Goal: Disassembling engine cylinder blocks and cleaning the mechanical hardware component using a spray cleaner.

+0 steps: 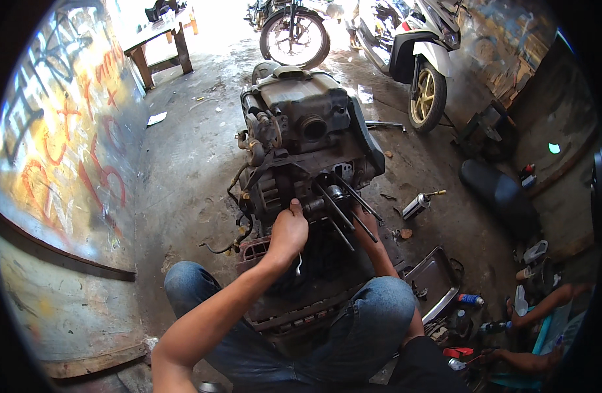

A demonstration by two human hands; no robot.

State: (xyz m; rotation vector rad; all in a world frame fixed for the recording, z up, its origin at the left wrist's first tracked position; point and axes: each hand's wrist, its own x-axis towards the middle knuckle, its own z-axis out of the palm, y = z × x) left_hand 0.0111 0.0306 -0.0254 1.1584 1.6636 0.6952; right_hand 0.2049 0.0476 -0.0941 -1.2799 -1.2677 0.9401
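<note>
A dirty engine (301,108) stands in front of my knees, with four-stroke-style long studs (358,196) sticking out toward me around a shiny piston (336,192). My left hand (290,229) is closed at the engine's near side, left of the studs, thumb uppermost. The bright end of a wrench (299,264) shows below that hand and seems held in it. My right hand (366,226) reaches in behind the studs, just below the piston. Its fingers are mostly hidden by the studs and the engine. A cable (230,193) hangs down the engine's left side.
A metal tray (435,278), a spray can (417,205) and a motorcycle seat (497,196) lie to the right. At lower right another person's hands (520,319) work among bottles. Motorbikes (427,98) and a wooden table (163,39) stand beyond; a painted wall (71,144) borders the left.
</note>
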